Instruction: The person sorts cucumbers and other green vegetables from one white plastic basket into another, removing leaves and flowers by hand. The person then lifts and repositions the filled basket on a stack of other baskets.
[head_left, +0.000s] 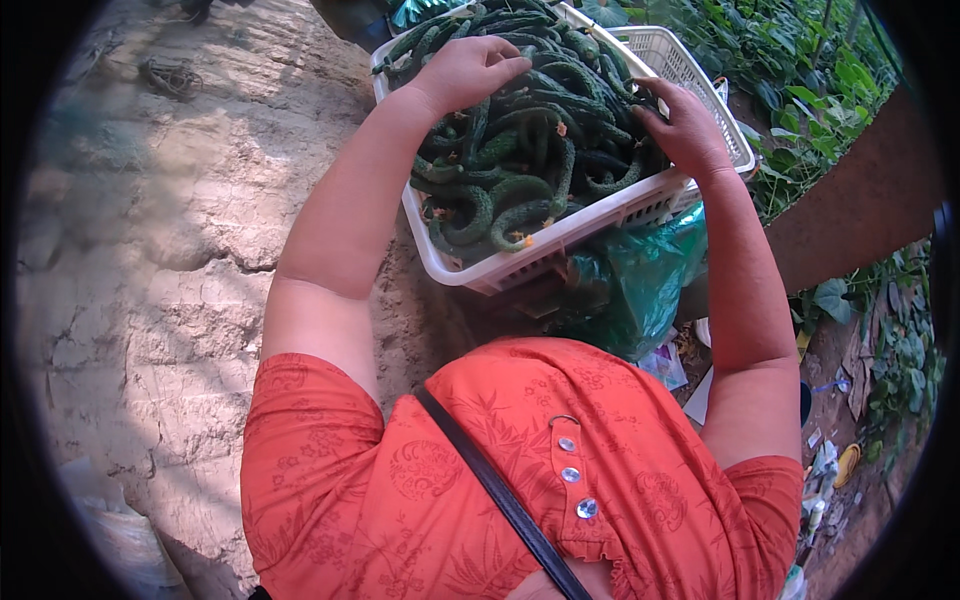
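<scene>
In front of me a white plastic crate (525, 262) is heaped with dark green, bumpy cucumbers (559, 97). Many are strongly curved, and some carry withered orange blossoms (561, 129) at their ends. My left hand (476, 69) lies over the far left part of the heap, thumb and fingertips bent down close to a cucumber's end. My right hand (682, 124) reaches over the crate's right side, its thumb and fingers spread around a dark part of the heap. Whether either hand grips a cucumber is hidden.
Behind the crate on the right stands another white plastic basket (660, 45). Green plastic film (637, 277) hangs below the crate. A cracked earthen surface (172, 247) spans the left, leafy vines (795, 75) the right. Litter (821, 465) lies at lower right.
</scene>
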